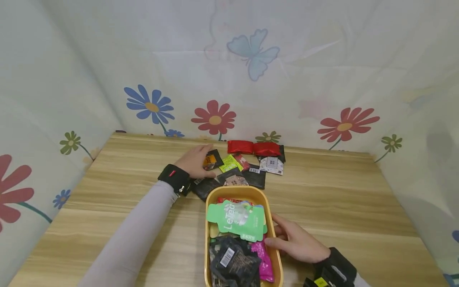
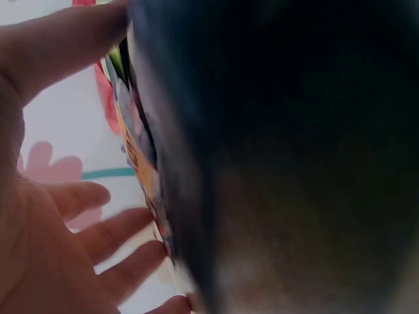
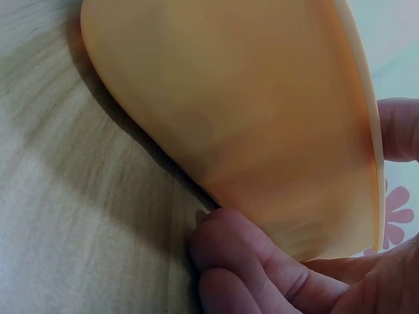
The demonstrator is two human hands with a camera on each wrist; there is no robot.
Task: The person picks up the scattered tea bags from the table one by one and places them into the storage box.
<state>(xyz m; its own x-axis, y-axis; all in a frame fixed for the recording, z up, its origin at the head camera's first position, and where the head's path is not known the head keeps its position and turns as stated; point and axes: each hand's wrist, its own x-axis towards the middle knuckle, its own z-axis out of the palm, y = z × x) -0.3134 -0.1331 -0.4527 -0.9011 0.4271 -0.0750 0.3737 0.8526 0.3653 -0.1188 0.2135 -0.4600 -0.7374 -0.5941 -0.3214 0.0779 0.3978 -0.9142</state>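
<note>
My left hand [image 1: 195,161] lies at the left side of a loose group of packets, with its fingers spread. Its fingertips are beside a black packet with an orange label [image 1: 209,160], and its thumb is at a plain black packet [image 1: 205,186]. In the left wrist view a dark, blurred surface hides much of the contact. My right hand [image 1: 299,241] grips the right wall of a yellow plastic bin [image 1: 275,255], thumb over the rim and fingers against the outside. The bin holds a green packet [image 1: 238,219], black packets [image 1: 234,261] and a pink packet [image 1: 263,261].
Beyond the bin lie a lime-green packet [image 1: 230,163], a black packet with a pale label [image 1: 234,178], a white-labelled packet [image 1: 271,164] and red packets [image 1: 240,147]. A flower-printed curtain [image 1: 287,87] hangs behind the wooden table [image 1: 330,187].
</note>
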